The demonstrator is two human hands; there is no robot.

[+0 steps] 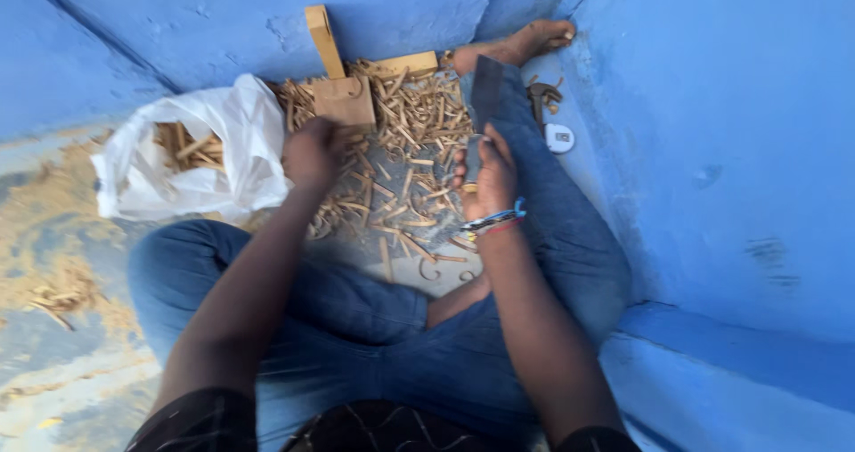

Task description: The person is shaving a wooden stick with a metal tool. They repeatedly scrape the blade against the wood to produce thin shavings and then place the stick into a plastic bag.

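Seated in a blue floor corner, the left hand [312, 152] closes on a pale wooden block [343, 101] amid scattered wood splints [411, 118], steadying it; the right hand [485, 178] grips a dark flat blade [486, 91] upright beside the knee.

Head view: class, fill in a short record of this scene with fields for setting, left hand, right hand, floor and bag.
Setting: person in jeans seated on floor in a blue wall corner
Left hand: on wood strips beside a wooden block
Right hand: grips a dark flat blade; bracelets at wrist
Floor: heap of wood strips, shavings
Bag: white plastic bag holding more wood pieces
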